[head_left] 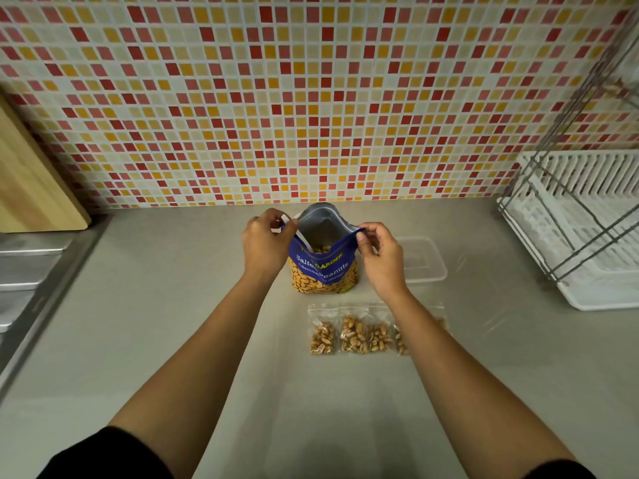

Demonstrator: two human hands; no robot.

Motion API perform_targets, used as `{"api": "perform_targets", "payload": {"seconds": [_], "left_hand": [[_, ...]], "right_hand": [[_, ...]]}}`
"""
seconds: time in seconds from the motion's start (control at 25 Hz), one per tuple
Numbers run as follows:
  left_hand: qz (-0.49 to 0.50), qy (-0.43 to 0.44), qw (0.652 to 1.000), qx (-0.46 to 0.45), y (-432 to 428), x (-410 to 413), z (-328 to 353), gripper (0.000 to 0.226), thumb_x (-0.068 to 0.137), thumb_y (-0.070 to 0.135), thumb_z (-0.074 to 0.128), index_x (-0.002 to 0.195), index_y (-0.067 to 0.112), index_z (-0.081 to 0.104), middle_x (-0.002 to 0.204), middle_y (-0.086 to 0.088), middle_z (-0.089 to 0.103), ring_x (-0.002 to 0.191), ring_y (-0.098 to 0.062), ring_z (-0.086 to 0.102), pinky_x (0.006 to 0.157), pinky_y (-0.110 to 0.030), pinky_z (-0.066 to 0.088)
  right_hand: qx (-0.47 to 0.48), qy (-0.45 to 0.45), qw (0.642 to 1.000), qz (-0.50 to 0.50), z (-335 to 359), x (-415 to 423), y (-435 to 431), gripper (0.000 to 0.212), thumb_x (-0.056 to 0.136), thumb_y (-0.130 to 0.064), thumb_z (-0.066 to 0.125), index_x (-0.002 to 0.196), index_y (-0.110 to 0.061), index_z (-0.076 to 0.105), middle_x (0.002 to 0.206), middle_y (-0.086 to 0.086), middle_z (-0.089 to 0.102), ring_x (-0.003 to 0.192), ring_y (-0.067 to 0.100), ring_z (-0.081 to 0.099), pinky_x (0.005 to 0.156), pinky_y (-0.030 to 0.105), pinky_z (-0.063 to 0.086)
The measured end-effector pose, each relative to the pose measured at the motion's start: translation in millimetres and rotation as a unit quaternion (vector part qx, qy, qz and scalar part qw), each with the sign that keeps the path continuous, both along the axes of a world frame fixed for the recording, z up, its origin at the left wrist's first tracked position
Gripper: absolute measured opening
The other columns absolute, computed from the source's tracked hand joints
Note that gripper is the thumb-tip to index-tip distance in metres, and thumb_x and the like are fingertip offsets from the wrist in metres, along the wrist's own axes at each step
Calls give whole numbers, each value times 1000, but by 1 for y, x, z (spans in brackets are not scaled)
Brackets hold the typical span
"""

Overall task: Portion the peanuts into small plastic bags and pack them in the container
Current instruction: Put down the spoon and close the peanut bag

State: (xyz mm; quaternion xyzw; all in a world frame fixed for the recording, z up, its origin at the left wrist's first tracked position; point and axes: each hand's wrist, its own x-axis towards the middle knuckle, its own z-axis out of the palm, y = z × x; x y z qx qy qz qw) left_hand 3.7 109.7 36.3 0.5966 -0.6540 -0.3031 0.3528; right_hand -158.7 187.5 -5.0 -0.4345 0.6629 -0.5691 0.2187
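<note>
Peanut bag stands upright at the far centre of the table, mouth open. Left hand grip pinches its left top edge; right hand grip pinches the right. Filled small plastic bags lie in a row just nearer. Clear container sits to the right.

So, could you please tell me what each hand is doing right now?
Left hand: pinching the peanut bag rim.
Right hand: pinching its opposite rim.

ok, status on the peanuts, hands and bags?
Hands: left hand and right hand each pinch the peanut bag at its top, mouth open. Filled small bags on the counter, not yet packed. Clear container right of the bag, nothing in the way.
</note>
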Motion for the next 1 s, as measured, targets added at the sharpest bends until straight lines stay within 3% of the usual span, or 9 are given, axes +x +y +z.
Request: {"api": "perform_targets", "payload": {"seconds": [0.12,0.28,0.4,0.48,0.52,0.6,0.72,0.84,1.0], "left_hand": [[9,29,1000,-5,2,1,7,29,89,31,58,111,11,62,115,-6,59,100,-17,57,64,-20,41],[45,233,972,0,8,16,35,13,89,27,59,91,15,63,78,2,62,73,-11,57,66,-24,51],[130,523,840,61,-2,44,43,6,89,13,60,83,14,58,81,-2,62,74,-12,63,72,-21,55],[171,582,792,66,-8,62,26,7,88,7,61,83,11,57,84,-4,63,79,-15,66,73,-19,55],[183,566,801,63,-8,67,11,9,87,5,61,81,10,57,83,-5,62,79,-16,65,72,-19,55],[194,453,868,62,1,73,-25,8,85,5,64,81,12,62,80,-4,63,79,-20,63,71,-21,53],[189,122,974,12,28,80,-80,11,84,9,62,90,8,71,87,-11,70,83,-28,64,74,-26,47],[33,-116,976,-183,44,88,-126,15,74,-6,63,85,-4,72,87,-21,71,76,-35,68,67,-33,54],[-57,-233,960,-148,48,86,-142,22,54,-21,71,72,-9,69,79,-25,70,63,-41,65,55,-40,56]], "right_hand": [[7,-1,1000,8,-2,-4,-2,16,94,-14,51,108,-9,57,96,-3,61,90,8,57,67,3,45],[-1,35,999,41,1,-8,-2,27,93,-20,53,118,-11,55,96,-6,60,90,3,57,71,3,45],[10,117,990,81,8,-16,-5,29,94,-19,51,121,-10,57,107,1,63,94,5,57,71,1,44],[5,155,984,87,8,-19,-7,27,93,-16,52,117,-8,61,113,7,64,98,8,56,73,0,44],[4,157,984,82,7,-19,-7,26,93,-16,52,116,-8,62,113,8,65,98,9,56,73,0,43],[4,146,987,69,6,-18,-8,25,93,-17,53,114,-8,63,112,9,66,97,9,57,72,-1,42],[-9,144,988,63,6,-17,-8,25,93,-17,53,113,-7,64,111,10,67,96,9,57,72,-1,42],[-8,135,989,66,6,-16,-5,25,92,-16,54,113,-6,63,110,9,66,97,9,57,71,-1,42],[-7,121,990,68,5,-17,-3,26,92,-17,55,114,-6,63,111,9,66,99,10,57,70,-1,43]]}}
